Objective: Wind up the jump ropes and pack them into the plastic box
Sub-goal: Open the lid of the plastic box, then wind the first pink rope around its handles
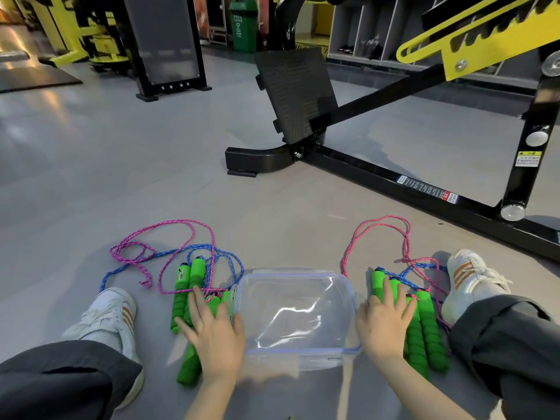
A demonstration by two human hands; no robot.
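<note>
Low in the middle of the frame, the plastic box (291, 270) sits on the grey floor (121, 177) between the person's spread legs. It is clear, with a blue-edged rim, and the floor shows through its bottom.

Left hand (213, 334): fingers straight and spread wide, laid flat on the left green handles (181, 295), which lie just beside the box's left wall. It grips nothing.

Right hand (383, 324): fingers likewise straight and fanned, resting on the right green handles (424, 328), just beside the box's right wall. It grips nothing.

Left ropes (169, 225): pink and blue cords in loose, tangled loops on the floor, toward the upper left of the handles. Not wound.

Right ropes (363, 228): pink and blue cords, also loose, looping up the frame from the handles and crossing near the right shoe (466, 274).

A left shoe (109, 313), white with orange stripes, lies at lower left. Dark trouser legs fill both lower corners.

Upper right: a black and yellow gym machine (394, 177) with a tilted footplate (297, 92). A green bin (244, 22) stands at top centre.
</note>
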